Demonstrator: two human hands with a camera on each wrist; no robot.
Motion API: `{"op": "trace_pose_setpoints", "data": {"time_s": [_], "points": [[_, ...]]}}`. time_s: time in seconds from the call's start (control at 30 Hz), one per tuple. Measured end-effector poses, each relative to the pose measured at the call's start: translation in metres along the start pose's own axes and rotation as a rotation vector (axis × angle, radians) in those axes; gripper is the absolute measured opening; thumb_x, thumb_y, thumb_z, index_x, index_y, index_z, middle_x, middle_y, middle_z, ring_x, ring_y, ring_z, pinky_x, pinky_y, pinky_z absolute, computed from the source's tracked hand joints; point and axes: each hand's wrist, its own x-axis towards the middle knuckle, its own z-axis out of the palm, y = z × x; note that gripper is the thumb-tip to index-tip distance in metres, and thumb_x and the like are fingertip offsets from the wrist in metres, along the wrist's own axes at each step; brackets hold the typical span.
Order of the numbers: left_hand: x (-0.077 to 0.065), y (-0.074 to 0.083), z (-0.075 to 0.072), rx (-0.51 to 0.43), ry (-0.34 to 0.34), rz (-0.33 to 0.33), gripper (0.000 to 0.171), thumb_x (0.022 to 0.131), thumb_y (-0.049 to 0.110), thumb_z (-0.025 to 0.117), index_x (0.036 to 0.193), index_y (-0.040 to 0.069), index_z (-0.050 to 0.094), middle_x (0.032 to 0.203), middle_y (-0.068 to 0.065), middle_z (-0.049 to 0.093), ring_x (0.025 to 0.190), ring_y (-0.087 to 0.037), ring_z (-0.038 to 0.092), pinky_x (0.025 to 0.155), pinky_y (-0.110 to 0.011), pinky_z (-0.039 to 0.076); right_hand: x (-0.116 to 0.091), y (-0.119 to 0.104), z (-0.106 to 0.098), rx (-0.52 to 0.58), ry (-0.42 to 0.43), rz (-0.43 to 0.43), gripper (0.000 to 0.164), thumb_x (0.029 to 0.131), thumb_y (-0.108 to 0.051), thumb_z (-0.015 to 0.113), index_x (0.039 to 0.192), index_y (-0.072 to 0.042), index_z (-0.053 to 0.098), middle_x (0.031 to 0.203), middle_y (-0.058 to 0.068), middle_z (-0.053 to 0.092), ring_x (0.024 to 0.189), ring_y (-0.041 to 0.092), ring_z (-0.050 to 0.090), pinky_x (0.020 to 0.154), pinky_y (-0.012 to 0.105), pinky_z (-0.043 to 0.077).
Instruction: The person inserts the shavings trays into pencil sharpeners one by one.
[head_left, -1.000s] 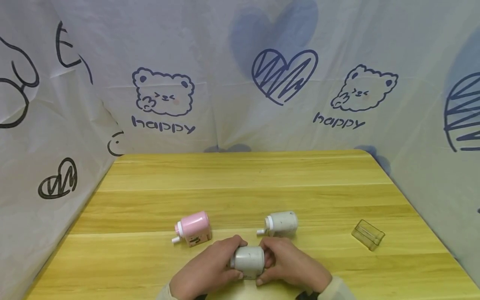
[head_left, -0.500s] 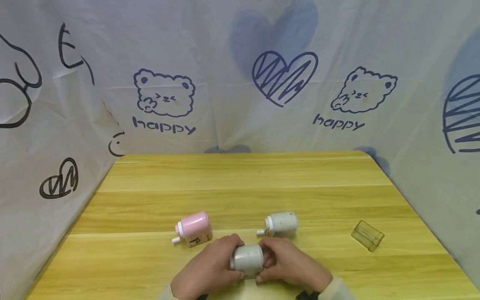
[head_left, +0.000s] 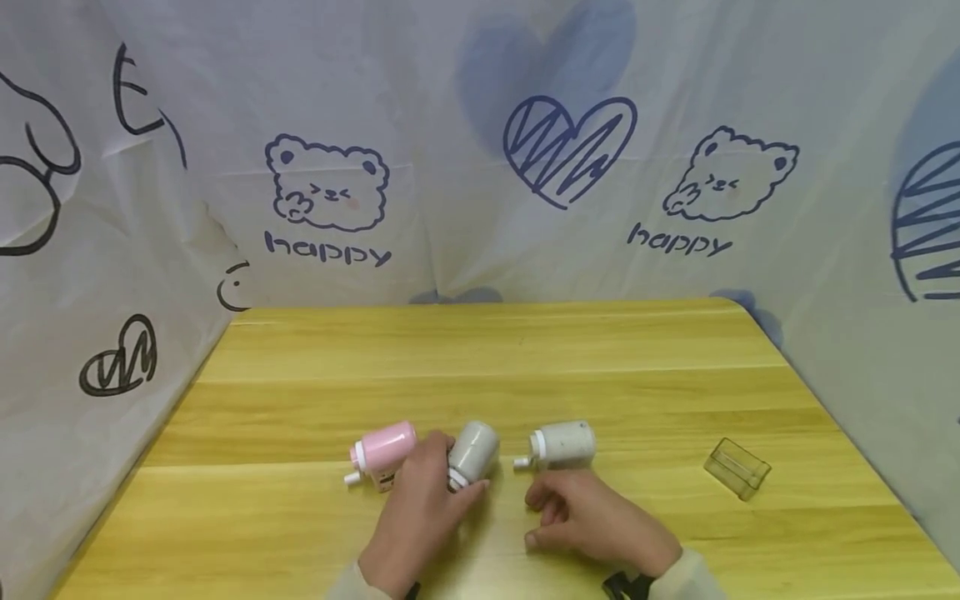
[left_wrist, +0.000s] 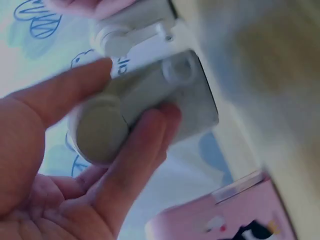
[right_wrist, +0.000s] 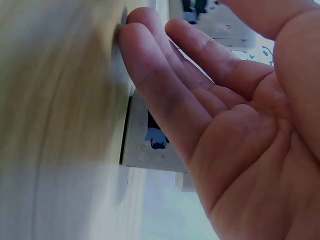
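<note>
My left hand grips a grey-white hand-crank pencil sharpener at its crank end, near the front middle of the table. In the left wrist view, thumb and fingers lie around its round knob, and the crank side faces that camera. To its right, my right hand holds nothing, its fingers loosely bent just in front of a second grey-white sharpener. Part of that second sharpener, with a dark printed picture, shows behind the fingers in the right wrist view. A pink sharpener stands left, partly hidden by my left hand.
A small see-through brownish box lies on the right of the wood-grain table. White cloth with drawn bears and hearts hangs behind and at both sides.
Both hands were on the held sharpener. My right hand has let go and drawn slightly right; my left hand has carried the sharpener forward and turned it, between the other two.
</note>
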Motion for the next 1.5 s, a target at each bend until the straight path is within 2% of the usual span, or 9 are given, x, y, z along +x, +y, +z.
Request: {"op": "trace_pose_setpoints", "data": {"time_s": [0.23, 0.47, 0.6, 0.77, 0.9, 1.07, 1.2, 1.37, 1.5], "points": [[-0.003, 0.001, 0.011, 0.121, 0.041, 0.010, 0.062, 0.072, 0.037, 0.080, 0.113, 0.002, 0.050, 0.097, -0.007, 0.054, 0.081, -0.019, 0.054, 0.068, -0.034, 0.048, -0.004, 0.003, -0.006, -0.030, -0.012, 0.001, 0.037, 0.078, -0.041, 0.074, 0.099, -0.013, 0.061, 0.083, -0.007, 0.060, 0.074, 0.007, 0.057, 0.067, 0.027, 0.049], [-0.009, 0.019, 0.014, 0.089, 0.214, 0.313, 0.074, 0.072, 0.037, 0.080, 0.128, 0.002, 0.047, 0.128, -0.016, 0.050, 0.118, -0.028, 0.048, 0.098, -0.043, 0.041, -0.021, 0.007, -0.033, 0.091, -0.091, 0.021, 0.023, 0.085, -0.040, 0.069, 0.092, -0.019, 0.064, 0.075, -0.001, 0.062, 0.062, 0.010, 0.054, 0.056, 0.030, 0.047], [-0.007, 0.023, 0.016, 0.098, 0.169, 0.429, 0.068, 0.075, 0.035, 0.078, 0.126, 0.001, 0.049, 0.124, -0.012, 0.051, 0.117, -0.024, 0.047, 0.098, -0.037, 0.041, -0.034, 0.014, -0.060, 0.067, 0.163, 0.074, 0.021, 0.089, -0.040, 0.064, 0.092, -0.019, 0.063, 0.078, 0.003, 0.061, 0.062, 0.015, 0.053, 0.056, 0.033, 0.047], [0.000, 0.030, 0.015, 0.223, 0.032, 0.469, 0.075, 0.076, 0.042, 0.076, 0.130, 0.002, 0.045, 0.123, -0.010, 0.051, 0.114, -0.023, 0.050, 0.097, -0.034, 0.041, -0.049, 0.027, -0.088, -0.257, 0.650, 0.177, 0.028, 0.091, -0.042, 0.061, 0.103, -0.017, 0.062, 0.095, 0.003, 0.061, 0.081, 0.018, 0.056, 0.069, 0.036, 0.049], [0.007, 0.042, 0.022, 0.284, -0.059, 0.481, 0.085, 0.076, 0.048, 0.075, 0.136, 0.002, 0.037, 0.121, -0.009, 0.052, 0.097, -0.018, 0.058, 0.076, -0.026, 0.049, -0.067, 0.036, -0.106, -0.352, 0.822, 0.296, 0.043, 0.092, -0.041, 0.059, 0.117, -0.006, 0.059, 0.116, 0.018, 0.057, 0.102, 0.035, 0.051, 0.087, 0.053, 0.038], [0.008, 0.053, 0.040, 0.322, -0.194, 0.432, 0.090, 0.078, 0.044, 0.074, 0.143, 0.000, 0.029, 0.133, -0.017, 0.046, 0.080, -0.016, 0.061, 0.052, -0.020, 0.043, -0.085, 0.047, -0.119, -0.347, 0.709, 0.546, 0.078, 0.090, -0.056, 0.053, 0.136, 0.006, 0.038, 0.134, 0.037, 0.036, 0.118, 0.056, 0.030, 0.092, 0.068, 0.015], [0.005, 0.055, 0.055, 0.293, -0.281, 0.365, 0.095, 0.085, 0.040, 0.069, 0.151, 0.004, 0.011, 0.148, -0.027, 0.030, 0.084, -0.021, 0.064, 0.050, -0.020, 0.043, -0.092, 0.052, -0.124, -0.307, 0.544, 0.747, 0.108, 0.082, -0.070, 0.053, 0.143, 0.011, 0.017, 0.138, 0.046, 0.014, 0.121, 0.067, 0.012, 0.092, 0.072, 0.011], [0.007, 0.051, 0.068, 0.278, -0.240, 0.381, 0.098, 0.088, 0.033, 0.067, 0.152, 0.004, -0.001, 0.152, -0.033, 0.013, 0.096, -0.029, 0.064, 0.052, -0.019, 0.044, -0.096, 0.057, -0.129, -0.221, 0.389, 0.808, 0.118, 0.080, -0.074, 0.052, 0.143, 0.015, 0.004, 0.136, 0.051, 0.003, 0.117, 0.072, 0.004, 0.091, 0.073, 0.013], [0.014, 0.050, 0.072, 0.403, -0.128, 0.436, 0.089, 0.087, 0.019, 0.066, 0.151, -0.001, 0.007, 0.144, -0.031, 0.029, 0.091, -0.026, 0.064, 0.049, -0.018, 0.043, -0.100, 0.062, -0.131, -0.222, 0.320, 0.817, 0.118, 0.080, -0.071, 0.055, 0.142, 0.016, 0.005, 0.133, 0.052, 0.009, 0.115, 0.072, 0.010, 0.090, 0.073, 0.019]]}}
